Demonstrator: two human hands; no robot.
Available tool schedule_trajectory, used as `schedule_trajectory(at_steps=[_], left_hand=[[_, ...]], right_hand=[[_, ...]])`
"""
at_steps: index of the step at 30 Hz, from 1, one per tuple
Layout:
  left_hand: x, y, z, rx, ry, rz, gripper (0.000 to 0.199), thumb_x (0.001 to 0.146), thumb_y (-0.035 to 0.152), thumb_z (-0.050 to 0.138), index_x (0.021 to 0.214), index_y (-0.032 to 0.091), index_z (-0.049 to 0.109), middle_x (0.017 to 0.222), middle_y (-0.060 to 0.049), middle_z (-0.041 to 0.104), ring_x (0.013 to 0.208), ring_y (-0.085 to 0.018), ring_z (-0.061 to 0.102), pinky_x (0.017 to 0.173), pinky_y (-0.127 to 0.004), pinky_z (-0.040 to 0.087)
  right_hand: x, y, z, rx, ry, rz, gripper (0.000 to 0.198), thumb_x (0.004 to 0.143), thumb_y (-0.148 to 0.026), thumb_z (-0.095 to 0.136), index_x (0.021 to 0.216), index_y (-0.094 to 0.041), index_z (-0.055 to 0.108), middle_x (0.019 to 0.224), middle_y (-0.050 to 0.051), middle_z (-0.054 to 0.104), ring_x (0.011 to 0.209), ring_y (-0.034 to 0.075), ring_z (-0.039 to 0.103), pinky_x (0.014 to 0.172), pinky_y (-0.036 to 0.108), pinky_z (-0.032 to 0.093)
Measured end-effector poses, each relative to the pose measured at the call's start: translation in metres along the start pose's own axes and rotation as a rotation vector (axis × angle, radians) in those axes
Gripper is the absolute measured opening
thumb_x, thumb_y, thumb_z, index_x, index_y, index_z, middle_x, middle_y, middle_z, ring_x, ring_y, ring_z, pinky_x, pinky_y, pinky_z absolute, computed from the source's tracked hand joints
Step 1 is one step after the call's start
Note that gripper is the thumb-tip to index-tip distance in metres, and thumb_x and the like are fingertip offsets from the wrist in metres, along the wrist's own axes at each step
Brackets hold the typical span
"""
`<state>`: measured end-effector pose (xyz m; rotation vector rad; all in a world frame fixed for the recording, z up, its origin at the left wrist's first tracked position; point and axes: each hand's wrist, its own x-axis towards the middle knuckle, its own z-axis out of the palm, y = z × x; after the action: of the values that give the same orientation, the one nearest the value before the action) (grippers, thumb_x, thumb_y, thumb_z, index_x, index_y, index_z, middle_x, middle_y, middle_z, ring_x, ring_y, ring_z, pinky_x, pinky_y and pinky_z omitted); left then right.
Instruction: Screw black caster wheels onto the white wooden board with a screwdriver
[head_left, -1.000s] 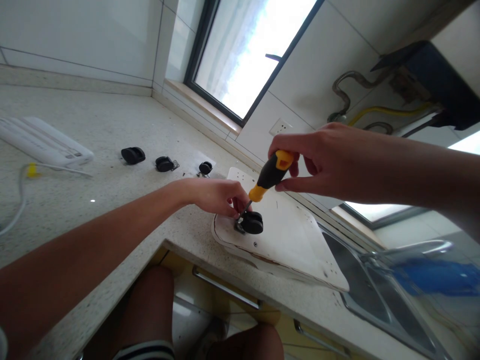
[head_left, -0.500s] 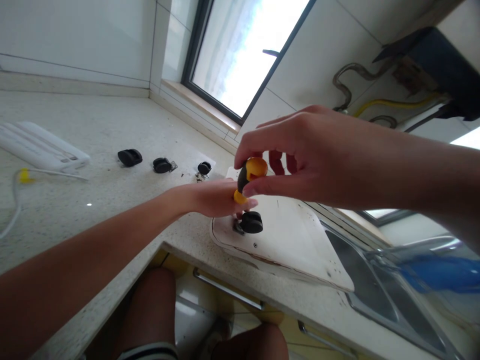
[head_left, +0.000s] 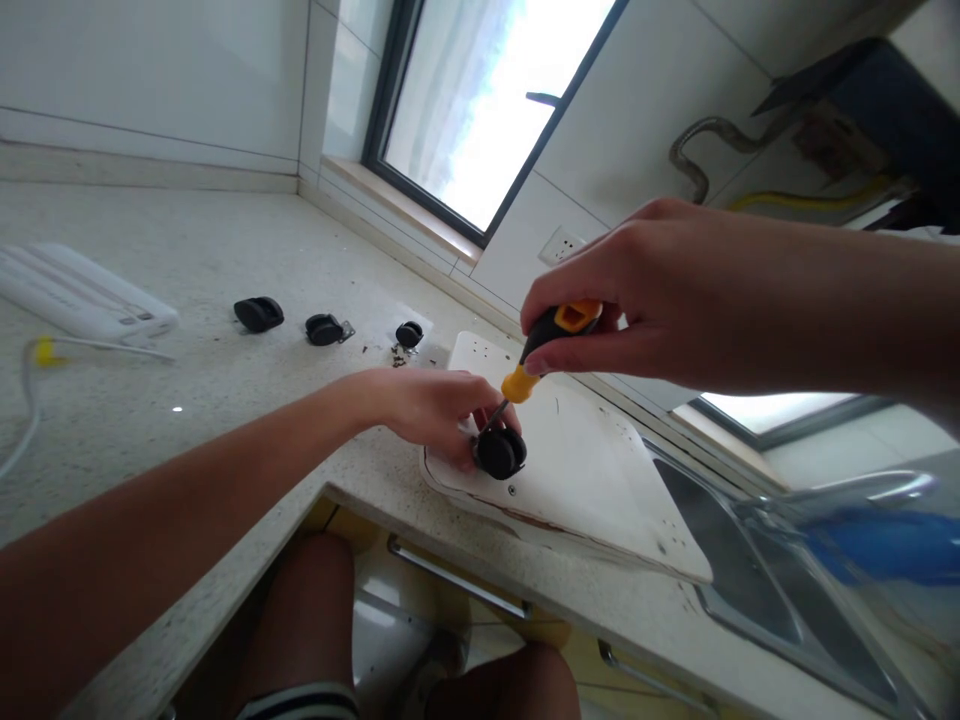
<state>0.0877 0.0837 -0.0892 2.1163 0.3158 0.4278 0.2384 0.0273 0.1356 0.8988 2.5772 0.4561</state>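
Note:
My right hand (head_left: pixel 600 310) is closed around the black and yellow handle of a screwdriver (head_left: pixel 553 338), which is tilted with its shaft pointing down and left. The shaft's end reaches the mounting plate side of a black caster wheel (head_left: pixel 500 455); the tip itself is hidden. Beside that caster, my left hand (head_left: pixel 442 405) has its thumb and fingers curled about its plate, pressing it on a white board (head_left: pixel 577 470). A screw (head_left: pixel 512 491) sits in the board close to the wheel.
Three loose casters, a left one (head_left: pixel 259 314), a middle one (head_left: pixel 328 329) and a right one (head_left: pixel 409 335), lie on the speckled counter (head_left: pixel 247 400). A white power bank (head_left: pixel 90 290) and a cable (head_left: pixel 34 400) are at far left. A metal sink (head_left: pixel 757 560) adjoins the board.
My right hand has moved right and tilted the screwdriver from near upright, exposing its shaft. My left fingers have shifted down to the caster, which has turned slightly.

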Motion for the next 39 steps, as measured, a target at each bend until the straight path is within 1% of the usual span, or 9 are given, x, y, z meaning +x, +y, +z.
schedule_trajectory(at_steps=[8, 12, 16, 23, 27, 32, 35, 37, 39], left_hand=[[-0.003, -0.002, -0.003, -0.024, -0.010, -0.003, 0.052, 0.081, 0.012, 0.080, 0.133, 0.020, 0.080, 0.117, -0.005, 0.084, 0.107, -0.024, 0.075, 0.094, -0.034, 0.056], [-0.004, -0.002, -0.005, -0.045, -0.011, -0.051, 0.050, 0.081, 0.013, 0.081, 0.132, 0.019, 0.081, 0.114, -0.006, 0.084, 0.106, -0.025, 0.076, 0.092, -0.033, 0.057], [-0.003, -0.002, -0.004, -0.051, -0.013, -0.091, 0.051, 0.082, 0.015, 0.080, 0.132, 0.016, 0.080, 0.108, -0.007, 0.083, 0.100, -0.024, 0.076, 0.084, -0.031, 0.058], [-0.005, 0.003, -0.007, -0.027, -0.018, -0.115, 0.053, 0.078, 0.013, 0.079, 0.131, 0.021, 0.082, 0.113, -0.005, 0.086, 0.101, -0.023, 0.077, 0.087, -0.031, 0.057], [-0.005, 0.007, -0.007, 0.054, -0.024, -0.162, 0.050, 0.077, 0.014, 0.080, 0.127, 0.022, 0.084, 0.113, -0.004, 0.086, 0.101, -0.024, 0.077, 0.089, -0.032, 0.056], [-0.002, 0.004, -0.003, 0.076, -0.020, -0.161, 0.045, 0.076, 0.016, 0.084, 0.120, 0.021, 0.086, 0.101, -0.002, 0.085, 0.090, -0.022, 0.075, 0.078, -0.029, 0.053], [0.000, 0.001, 0.001, 0.089, 0.005, -0.143, 0.037, 0.078, 0.022, 0.087, 0.115, 0.021, 0.087, 0.099, -0.002, 0.085, 0.088, -0.021, 0.074, 0.077, -0.030, 0.051], [0.001, 0.000, 0.002, 0.124, 0.035, -0.151, 0.034, 0.078, 0.025, 0.089, 0.112, 0.020, 0.088, 0.098, -0.003, 0.085, 0.087, -0.021, 0.073, 0.077, -0.030, 0.051], [0.001, 0.002, 0.004, 0.165, 0.057, -0.166, 0.033, 0.078, 0.027, 0.091, 0.110, 0.021, 0.089, 0.095, -0.003, 0.084, 0.086, -0.021, 0.073, 0.076, -0.031, 0.049]], right_hand=[[0.000, 0.005, 0.007, 0.047, 0.011, -0.022, 0.028, 0.104, -0.053, 0.072, 0.095, -0.029, 0.083, 0.079, 0.002, 0.076, 0.085, 0.023, 0.068, 0.072, 0.037, 0.037], [-0.003, 0.006, 0.009, 0.074, 0.010, -0.020, 0.028, 0.103, -0.052, 0.074, 0.093, -0.028, 0.083, 0.077, 0.003, 0.074, 0.088, 0.024, 0.067, 0.076, 0.038, 0.037], [-0.004, 0.002, 0.007, 0.113, -0.027, 0.010, 0.032, 0.105, -0.055, 0.071, 0.094, -0.027, 0.082, 0.078, 0.004, 0.074, 0.087, 0.024, 0.065, 0.075, 0.040, 0.036], [-0.004, 0.012, 0.015, 0.115, -0.070, 0.116, 0.050, 0.107, -0.068, 0.061, 0.090, -0.026, 0.082, 0.072, 0.005, 0.068, 0.077, 0.023, 0.059, 0.074, 0.041, 0.036], [-0.003, 0.015, 0.030, 0.174, -0.124, 0.187, 0.058, 0.108, -0.076, 0.051, 0.097, -0.028, 0.081, 0.068, 0.002, 0.066, 0.063, 0.019, 0.052, 0.073, 0.041, 0.035], [0.001, 0.010, 0.036, 0.170, -0.077, 0.199, 0.060, 0.110, -0.078, 0.044, 0.101, -0.028, 0.077, 0.066, 0.001, 0.063, 0.060, 0.018, 0.052, 0.069, 0.040, 0.033], [-0.001, 0.009, 0.031, 0.187, -0.117, 0.192, 0.053, 0.106, -0.078, 0.054, 0.111, -0.029, 0.073, 0.071, 0.001, 0.066, 0.062, 0.019, 0.054, 0.066, 0.039, 0.035], [-0.003, 0.009, 0.027, 0.221, -0.154, 0.191, 0.046, 0.103, -0.070, 0.065, 0.126, -0.030, 0.066, 0.079, 0.001, 0.070, 0.066, 0.020, 0.058, 0.065, 0.039, 0.038], [-0.005, 0.010, 0.025, 0.241, -0.167, 0.164, 0.042, 0.102, -0.060, 0.068, 0.130, -0.031, 0.061, 0.084, 0.000, 0.072, 0.067, 0.019, 0.059, 0.065, 0.038, 0.040]])
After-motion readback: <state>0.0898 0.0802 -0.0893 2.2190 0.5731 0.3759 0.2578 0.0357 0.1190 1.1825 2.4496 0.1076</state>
